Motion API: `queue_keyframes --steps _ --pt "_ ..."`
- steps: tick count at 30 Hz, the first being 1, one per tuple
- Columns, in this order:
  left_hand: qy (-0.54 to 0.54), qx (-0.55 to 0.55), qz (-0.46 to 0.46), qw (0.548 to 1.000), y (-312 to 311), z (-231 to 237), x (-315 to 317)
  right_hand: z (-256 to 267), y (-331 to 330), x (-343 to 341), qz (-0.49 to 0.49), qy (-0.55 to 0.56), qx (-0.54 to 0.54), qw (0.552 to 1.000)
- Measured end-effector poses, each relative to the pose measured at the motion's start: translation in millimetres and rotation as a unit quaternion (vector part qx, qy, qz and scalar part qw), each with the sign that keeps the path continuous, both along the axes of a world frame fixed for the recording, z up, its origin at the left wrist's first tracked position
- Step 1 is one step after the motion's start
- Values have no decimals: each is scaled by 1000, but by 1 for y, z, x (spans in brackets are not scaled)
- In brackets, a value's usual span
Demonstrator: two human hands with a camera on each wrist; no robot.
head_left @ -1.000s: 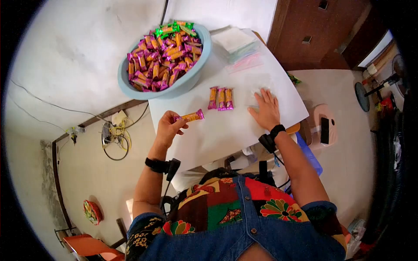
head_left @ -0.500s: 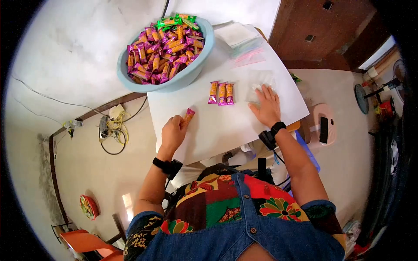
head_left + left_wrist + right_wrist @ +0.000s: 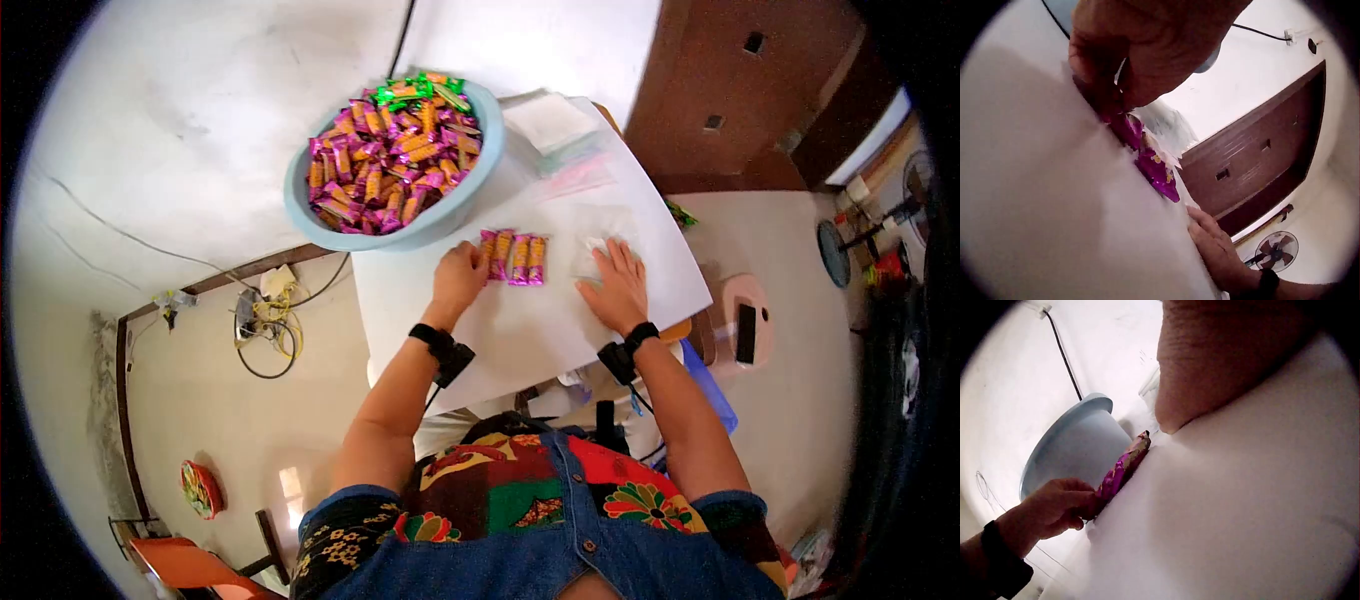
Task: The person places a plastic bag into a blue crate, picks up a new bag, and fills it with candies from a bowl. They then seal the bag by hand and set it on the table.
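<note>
In the head view several purple-and-orange wrapped bars (image 3: 520, 260) lie side by side on the white table (image 3: 480, 350). My left hand (image 3: 460, 276) pinches the leftmost bar (image 3: 487, 246) at the row's left end. In the left wrist view, the fingers of that hand (image 3: 1141, 56) curl over a purple wrapper (image 3: 1127, 130). My right hand (image 3: 620, 290) lies with fingers spread on a clear plastic bag (image 3: 600, 225), to the right of the bars. The right wrist view shows the row (image 3: 1124, 469) edge-on beside the left hand (image 3: 1050, 509).
A light blue basin (image 3: 295, 200) heaped with purple-wrapped bars and some green ones (image 3: 405, 92) stands at the table's back left. Flat plastic bags (image 3: 560, 135) lie at the back right. Cables (image 3: 275, 330) are on the floor at left; a fan (image 3: 833, 252) stands at right.
My left hand has moved right and away from my body, bringing its bar to the left end of the row. The right hand has stayed on the clear bag.
</note>
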State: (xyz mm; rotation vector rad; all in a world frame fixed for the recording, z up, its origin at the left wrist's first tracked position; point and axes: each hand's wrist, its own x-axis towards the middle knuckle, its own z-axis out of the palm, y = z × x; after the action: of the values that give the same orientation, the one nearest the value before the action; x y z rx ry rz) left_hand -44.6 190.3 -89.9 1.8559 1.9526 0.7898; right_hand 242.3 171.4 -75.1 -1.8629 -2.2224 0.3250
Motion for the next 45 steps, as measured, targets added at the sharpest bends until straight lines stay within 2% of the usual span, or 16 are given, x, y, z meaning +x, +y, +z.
queue_keyframes --steps 3,8,9,11,13,16,19,23,24,27,30,33,34,37,45 --pt "56 76 -37 995 -18 17 0 0 -1 1 5 1 7 1000" --pt "-17 76 -72 994 -39 120 -9 -2 1 1 5 -1 5 1000" --pt "-31 83 -74 993 -34 136 -22 -4 2 1 4 -7 3 1000" --pt "41 154 -56 986 -4 162 -57 -8 2 4 11 -4 13 1000" --pt "79 149 -45 985 27 176 -89 -10 1 5 13 0 18 1000" --pt "182 -1 -84 980 64 184 -117 -8 1 4 10 -2 23 1000" --pt "227 -83 -152 958 91 167 -125 -8 0 3 13 -8 37 999" --pt "311 -172 -158 921 92 158 -110 -16 2 6 23 -5 57 998" --pt "310 -135 -178 924 102 131 -126 -16 3 6 23 -7 57 998" --pt "266 -88 -153 948 100 121 -127 -15 2 6 23 -1 54 998" --pt "224 -167 -83 957 108 132 -122 -14 1 6 24 2 53 998" --pt "-18 -129 -35 991 100 147 -130 -17 0 7 23 6 56 998" --pt "-58 -146 -57 986 91 162 -129 -17 0 7 22 5 53 998" --pt "-197 -168 -49 965 63 199 -109 -16 1 7 22 0 47 999" --pt "-332 -159 -35 929 25 208 -78 -13 -1 8 24 3 46 999"
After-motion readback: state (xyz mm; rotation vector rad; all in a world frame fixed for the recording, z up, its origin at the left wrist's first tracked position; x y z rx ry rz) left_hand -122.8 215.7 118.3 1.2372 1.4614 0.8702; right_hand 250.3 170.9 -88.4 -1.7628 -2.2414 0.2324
